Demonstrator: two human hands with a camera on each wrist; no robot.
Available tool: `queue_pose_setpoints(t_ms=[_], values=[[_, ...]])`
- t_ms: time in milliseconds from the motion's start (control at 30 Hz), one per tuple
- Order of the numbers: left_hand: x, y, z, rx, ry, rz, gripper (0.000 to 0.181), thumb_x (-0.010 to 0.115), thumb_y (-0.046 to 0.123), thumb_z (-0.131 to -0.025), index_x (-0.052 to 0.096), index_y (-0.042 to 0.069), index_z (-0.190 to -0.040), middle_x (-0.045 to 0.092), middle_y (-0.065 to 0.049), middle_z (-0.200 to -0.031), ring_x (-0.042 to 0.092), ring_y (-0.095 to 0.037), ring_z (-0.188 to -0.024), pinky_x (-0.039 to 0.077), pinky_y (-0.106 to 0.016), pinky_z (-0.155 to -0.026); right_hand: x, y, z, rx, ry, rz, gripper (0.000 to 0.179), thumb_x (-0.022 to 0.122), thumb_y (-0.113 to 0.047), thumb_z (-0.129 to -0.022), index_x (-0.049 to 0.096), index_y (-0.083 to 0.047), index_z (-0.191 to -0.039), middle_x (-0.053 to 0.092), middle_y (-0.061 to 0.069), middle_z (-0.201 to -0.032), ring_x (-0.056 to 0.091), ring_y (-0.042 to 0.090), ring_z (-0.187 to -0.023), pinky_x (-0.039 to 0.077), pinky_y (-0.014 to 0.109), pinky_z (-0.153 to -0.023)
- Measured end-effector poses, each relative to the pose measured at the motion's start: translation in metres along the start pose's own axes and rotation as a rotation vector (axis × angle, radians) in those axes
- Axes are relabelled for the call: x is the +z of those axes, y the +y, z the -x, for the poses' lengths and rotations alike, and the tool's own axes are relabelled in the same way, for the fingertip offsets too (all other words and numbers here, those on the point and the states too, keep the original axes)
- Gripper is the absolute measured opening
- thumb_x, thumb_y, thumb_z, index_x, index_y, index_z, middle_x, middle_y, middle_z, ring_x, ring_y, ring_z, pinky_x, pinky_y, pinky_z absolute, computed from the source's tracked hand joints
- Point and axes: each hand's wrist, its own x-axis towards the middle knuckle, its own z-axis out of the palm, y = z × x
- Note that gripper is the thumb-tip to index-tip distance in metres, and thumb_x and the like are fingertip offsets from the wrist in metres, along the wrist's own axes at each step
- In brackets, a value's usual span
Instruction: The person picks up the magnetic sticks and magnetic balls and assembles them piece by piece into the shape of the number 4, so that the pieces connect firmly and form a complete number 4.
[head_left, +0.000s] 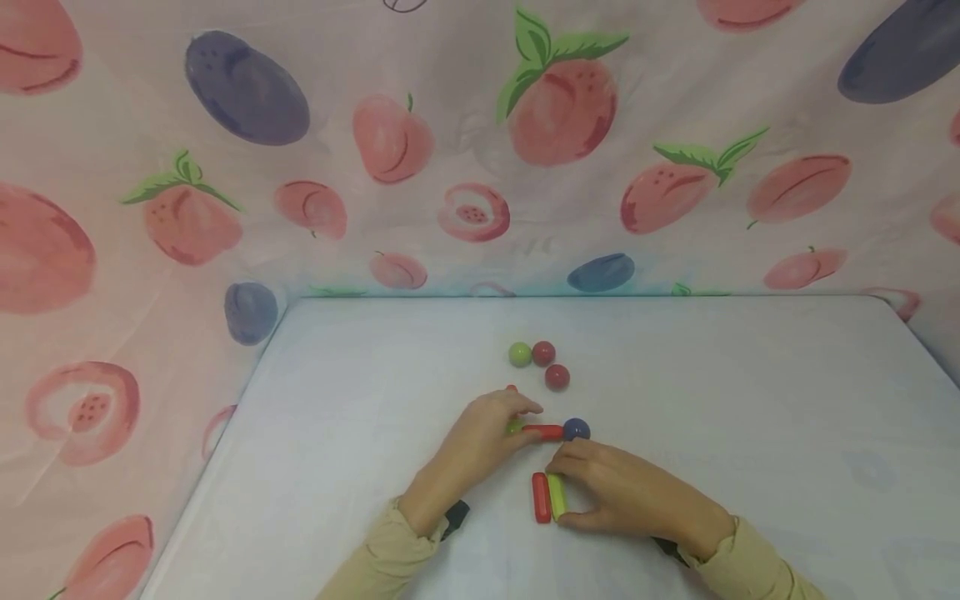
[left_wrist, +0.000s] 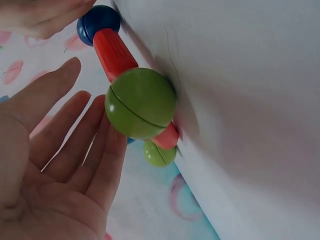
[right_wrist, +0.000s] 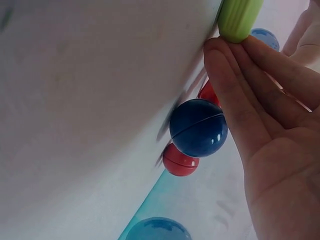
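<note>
A green ball (left_wrist: 141, 103), a red rod (head_left: 546, 432) and a blue ball (head_left: 576, 428) stand joined in a row on the table. Past the green ball, a second red rod (left_wrist: 167, 137) points toward the far side. My left hand (head_left: 486, 429) is beside the green ball, its fingers extended and loosely spread in the left wrist view. With thumb and fingertips at opposite ends, my right hand (head_left: 618, 487) pinches a yellow-green rod (head_left: 557, 497). Alongside that rod lies a loose red rod (head_left: 541, 498). Fingers of the right hand also come close to the blue ball.
Farther back on the white table (head_left: 750, 400) sit a loose green ball (head_left: 520, 354) and two red balls, one (head_left: 543, 352) next to it and the other (head_left: 557, 377) slightly nearer. A fruit-print cloth (head_left: 465, 108) hangs behind the table and along its left side.
</note>
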Motion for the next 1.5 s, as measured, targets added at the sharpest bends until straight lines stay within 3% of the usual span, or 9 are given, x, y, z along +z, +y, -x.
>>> queue_pose_setpoints(t_ms=[167,433,633,1500], values=[[0.003,0.002,-0.003,0.012,-0.015,0.001,0.036,0.078,0.029,-0.086,0.072,0.018,-0.119,0.073,0.003,-0.111,0.066,-0.013,-0.103,0.054,-0.027,-0.092,-0.001,0.002,0.002,-0.019,0.028,0.006,0.042,0.079,-0.038,-0.083,0.069,-0.013,-0.114,0.063,-0.006,-0.111,0.058,0.008,-0.102,0.054,0.032,-0.094],[0.005,0.005,-0.008,0.067,-0.03,-0.013,0.033,0.079,0.025,-0.086,0.073,0.016,-0.117,0.074,0.004,-0.109,0.067,-0.012,-0.102,0.054,-0.023,-0.089,-0.012,0.002,0.004,0.045,0.021,0.003,0.043,0.078,-0.039,-0.083,0.069,-0.014,-0.117,0.063,-0.006,-0.115,0.059,0.009,-0.104,0.054,0.036,-0.096],[0.008,0.006,-0.011,0.098,-0.028,-0.002,0.031,0.078,0.022,-0.086,0.074,0.014,-0.116,0.075,0.003,-0.107,0.068,-0.012,-0.102,0.054,-0.022,-0.089,-0.018,0.004,0.005,0.048,0.056,0.013,0.043,0.079,-0.036,-0.082,0.069,-0.012,-0.116,0.064,-0.005,-0.115,0.06,0.011,-0.105,0.054,0.037,-0.096],[0.019,0.006,-0.016,0.121,-0.077,-0.005,0.034,0.079,0.024,-0.086,0.073,0.013,-0.118,0.075,0.005,-0.102,0.061,-0.002,-0.084,0.052,-0.015,-0.08,-0.038,0.019,0.007,0.083,0.098,-0.022,0.045,0.082,-0.031,-0.081,0.067,-0.013,-0.119,0.064,-0.008,-0.114,0.061,0.009,-0.104,0.055,0.036,-0.095]])
